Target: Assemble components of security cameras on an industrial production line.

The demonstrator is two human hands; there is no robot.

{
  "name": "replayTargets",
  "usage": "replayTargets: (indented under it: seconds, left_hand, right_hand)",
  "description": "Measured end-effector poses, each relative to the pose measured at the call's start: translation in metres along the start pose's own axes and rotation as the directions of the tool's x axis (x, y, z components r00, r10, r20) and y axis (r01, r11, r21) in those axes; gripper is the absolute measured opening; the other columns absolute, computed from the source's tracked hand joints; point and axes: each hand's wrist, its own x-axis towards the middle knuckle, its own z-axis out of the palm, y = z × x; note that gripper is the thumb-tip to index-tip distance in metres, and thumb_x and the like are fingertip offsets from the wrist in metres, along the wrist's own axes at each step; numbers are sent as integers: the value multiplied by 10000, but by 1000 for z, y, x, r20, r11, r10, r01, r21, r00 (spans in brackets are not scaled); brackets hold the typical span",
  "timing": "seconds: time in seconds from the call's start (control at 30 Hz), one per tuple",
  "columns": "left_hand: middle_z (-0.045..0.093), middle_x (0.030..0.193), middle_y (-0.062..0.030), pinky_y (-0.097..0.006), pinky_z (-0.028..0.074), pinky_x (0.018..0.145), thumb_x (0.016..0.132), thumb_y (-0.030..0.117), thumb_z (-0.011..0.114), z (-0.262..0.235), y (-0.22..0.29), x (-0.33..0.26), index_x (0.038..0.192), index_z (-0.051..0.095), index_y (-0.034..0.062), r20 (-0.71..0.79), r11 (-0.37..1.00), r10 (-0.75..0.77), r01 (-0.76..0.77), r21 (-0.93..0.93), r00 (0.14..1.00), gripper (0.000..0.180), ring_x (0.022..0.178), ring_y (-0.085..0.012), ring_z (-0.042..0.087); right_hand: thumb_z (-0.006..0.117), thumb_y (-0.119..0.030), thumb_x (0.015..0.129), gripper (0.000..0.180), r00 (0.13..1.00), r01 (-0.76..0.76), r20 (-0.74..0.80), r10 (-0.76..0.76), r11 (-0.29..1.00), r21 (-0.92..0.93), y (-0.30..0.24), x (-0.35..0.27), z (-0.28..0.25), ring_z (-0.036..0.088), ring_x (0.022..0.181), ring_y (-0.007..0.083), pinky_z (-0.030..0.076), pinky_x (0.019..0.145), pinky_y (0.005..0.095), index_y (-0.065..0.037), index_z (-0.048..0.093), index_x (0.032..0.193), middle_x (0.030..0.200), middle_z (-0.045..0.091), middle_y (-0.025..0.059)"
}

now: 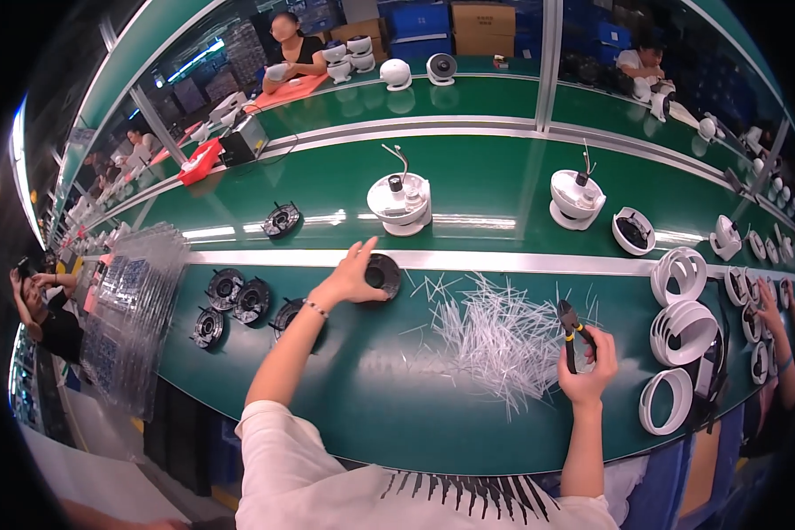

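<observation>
A worker's left hand (349, 278) rests fingers spread on a black round part (383, 275), gripping its near rim, at the rail (503, 261) edging the green bench (397, 397). The right hand (587, 367) closes around yellow-handled cutters (572, 329), just right of a scatter of white ties (495, 336) below that rail. More black parts (234, 300) lie left; white rings (680, 331), possibly fan housings, stack right. Beyond the rail, a white base (400, 203) stands on the belt (486, 190).
</observation>
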Motion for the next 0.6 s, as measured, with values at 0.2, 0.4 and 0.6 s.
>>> replayTargets:
  seconds: [0.2,0.4,0.6]
  left_hand:
    - [330,1288,-233,-371,316,961,580,438,726,-22,20,7,1194,414,18,-253,990,-66,94,102,965,806,1194,-322,339]
    - [599,871,-210,-272,506,494,813,406,507,16,60,68,1003,503,-68,16,779,-296,250,-575,955,511,552,-224,611]
    - [418,1127,-250,-360,519,671,863,406,425,81,58,124,1186,288,-56,43,-199,-364,-32,-980,930,580,858,-310,567]
  right_hand:
    - [658,-60,517,421,1000,22,-21,-22,1000,-6,4,-1,1,430,541,150,329,458,242,-41,552,923,753,528,59]
    - [645,-44,561,383,1000,28,-11,-28,999,-21,0,1,-2,393,530,117,312,461,225,-24,543,930,736,495,45]
    - [672,-76,534,398,1000,-12,-17,12,1000,-1,7,-1,1,419,517,139,351,461,236,-46,555,913,753,525,56]
